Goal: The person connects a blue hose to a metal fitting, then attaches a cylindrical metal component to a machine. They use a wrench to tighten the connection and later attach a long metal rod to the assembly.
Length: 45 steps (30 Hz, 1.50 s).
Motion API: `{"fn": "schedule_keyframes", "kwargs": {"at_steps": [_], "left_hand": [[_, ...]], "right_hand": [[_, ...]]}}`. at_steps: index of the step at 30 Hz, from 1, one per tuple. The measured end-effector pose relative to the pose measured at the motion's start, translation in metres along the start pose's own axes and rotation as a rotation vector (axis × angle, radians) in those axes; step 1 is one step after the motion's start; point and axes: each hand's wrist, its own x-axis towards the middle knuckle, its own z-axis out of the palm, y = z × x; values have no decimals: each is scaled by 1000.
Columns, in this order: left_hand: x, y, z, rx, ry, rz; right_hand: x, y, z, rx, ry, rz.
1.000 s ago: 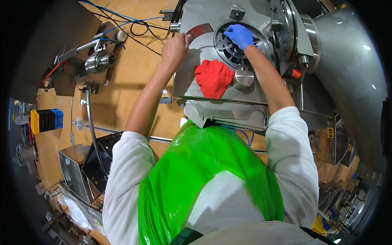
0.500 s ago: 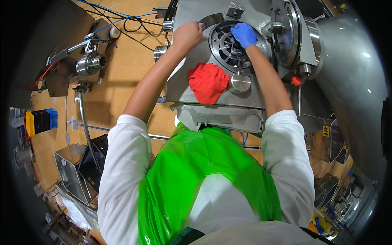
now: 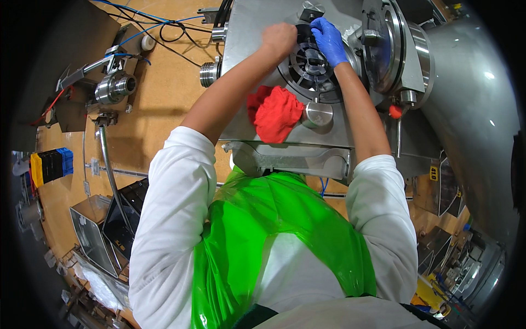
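Observation:
My bare left hand [image 3: 279,39] is closed around one end of a dark curved plate [image 3: 303,34]. That plate lies over the upper left of a round, spoked machine part [image 3: 314,82] set in a steel housing. In a blue glove, my right hand [image 3: 330,43] has its fingers bent together beside the plate's other end; what the fingertips grip, if anything, is hidden. A crumpled red cloth [image 3: 277,114] rests on the steel nearer to me. Right of it is a short metal cylinder [image 3: 319,114].
A round steel door [image 3: 381,49] stands swung out at the right, beside a large rounded steel vessel [image 3: 466,109]. Along the housing's front runs a metal ledge [image 3: 290,156]. At the left are loose cables [image 3: 170,24], a pipe fitting [image 3: 116,89] and dark bins [image 3: 127,214].
My left hand has moved right, bringing the dark curved plate over the round part. My right hand has lifted slightly away from the spokes and turned toward the plate.

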Motion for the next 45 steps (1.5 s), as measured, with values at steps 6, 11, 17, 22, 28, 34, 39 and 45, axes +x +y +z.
{"fn": "schedule_keyframes", "kwargs": {"at_steps": [6,11,17,22,28,34,39,45], "left_hand": [[-11,9,12,-139,29,-34],[-28,5,11,-343,57,-186],[-27,2,16,-458,4,-247],[-27,2,13,-419,20,-268],[-24,-10,26,-288,13,-240],[-36,-15,7,-271,83,-204],[-27,-26,13,-340,76,-258],[-39,-59,2,-534,121,-217]], "right_hand": [[-2,21,7,-47,-21,34],[-4,22,6,23,-26,-3],[-5,12,5,-14,-37,15],[-2,11,7,49,-64,88],[-4,-1,21,-248,-57,7],[-14,8,7,-220,20,-166],[-24,8,0,-243,-155,-30],[-36,-2,3,-168,-187,-49]]}}
